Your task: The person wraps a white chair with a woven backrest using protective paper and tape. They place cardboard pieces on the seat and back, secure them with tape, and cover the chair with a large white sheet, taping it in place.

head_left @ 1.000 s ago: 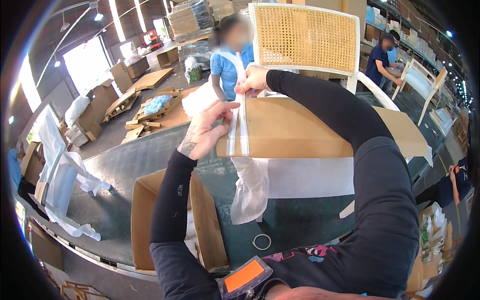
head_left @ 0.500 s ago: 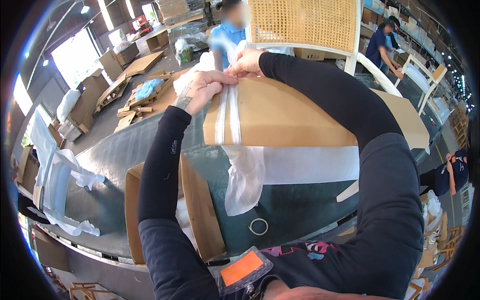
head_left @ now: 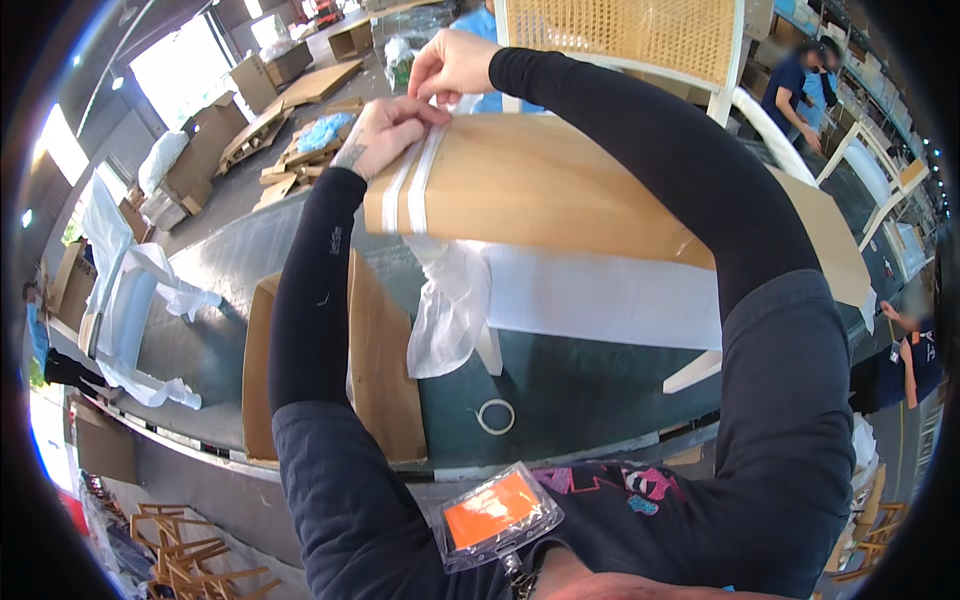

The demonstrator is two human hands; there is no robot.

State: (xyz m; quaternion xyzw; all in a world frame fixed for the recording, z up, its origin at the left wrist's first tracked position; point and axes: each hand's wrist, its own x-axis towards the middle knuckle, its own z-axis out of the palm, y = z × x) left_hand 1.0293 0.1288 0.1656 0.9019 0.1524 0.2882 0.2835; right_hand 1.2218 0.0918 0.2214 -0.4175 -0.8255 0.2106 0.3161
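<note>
A brown cardboard sheet (head_left: 560,190) lies over the seat of a white chair with a woven cane back (head_left: 620,40). Two white straps (head_left: 420,185) run across the sheet near its left end. At the far edge, the fingers of my left hand (head_left: 388,133) are closed on the strap. Just above it, my right hand (head_left: 455,68) pinches at the strap, its fingertips close to the left hand's. Crumpled white foam wrap (head_left: 445,310) hangs round a chair leg beneath the sheet. White wrapping (head_left: 600,295) covers the chair's near side.
The chair stands on a dark green bench (head_left: 560,400). An upright cardboard box (head_left: 385,370) is near my left forearm, and a roll of tape (head_left: 495,417) lies in front. A wrapped frame (head_left: 130,310) is at the left. Co-workers (head_left: 795,95) stand by another chair at the right.
My right hand has lifted up and left, away from the cardboard edge. My left hand has stayed at the strap. The whole view has shifted slightly, with the chair higher and further left.
</note>
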